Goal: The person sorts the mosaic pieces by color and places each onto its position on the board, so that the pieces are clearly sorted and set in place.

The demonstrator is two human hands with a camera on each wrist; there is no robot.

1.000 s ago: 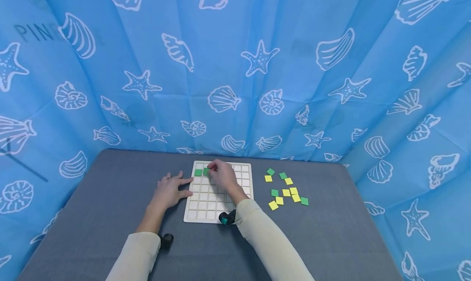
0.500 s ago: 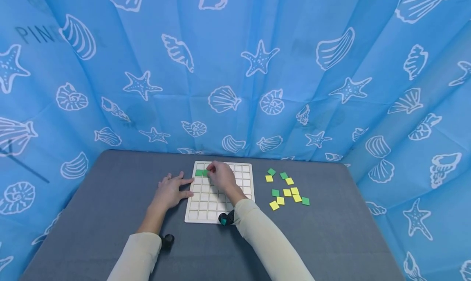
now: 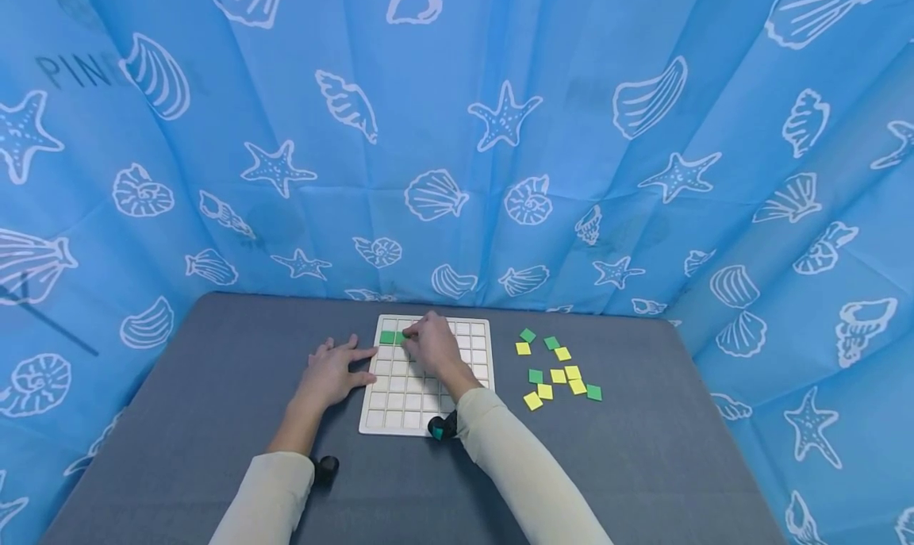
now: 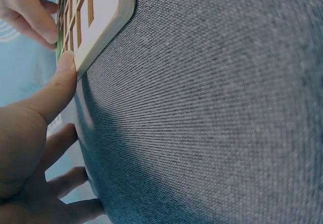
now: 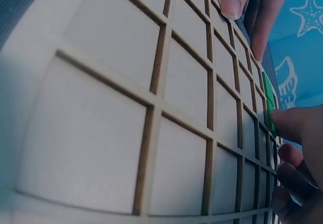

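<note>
Blue curtain [image 3: 443, 140], far left, high up: dark capital letters PIN [image 3: 73, 71], in one row, dipping toward right. Faint marks [image 3: 197, 84] come after, too pale to read. Farther right on same curtain, pale smudge [image 3: 596, 90]; cannot tell if letters. At left edge, lower down, dark slanting line [image 3: 60, 329]; cannot tell if part of letter.

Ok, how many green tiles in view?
6. On the board: one green tile at far left, another beside it at the right hand. Loose to the board's right: one and another at the back, one nearer, one farthest right. That hand may hide more.
</note>
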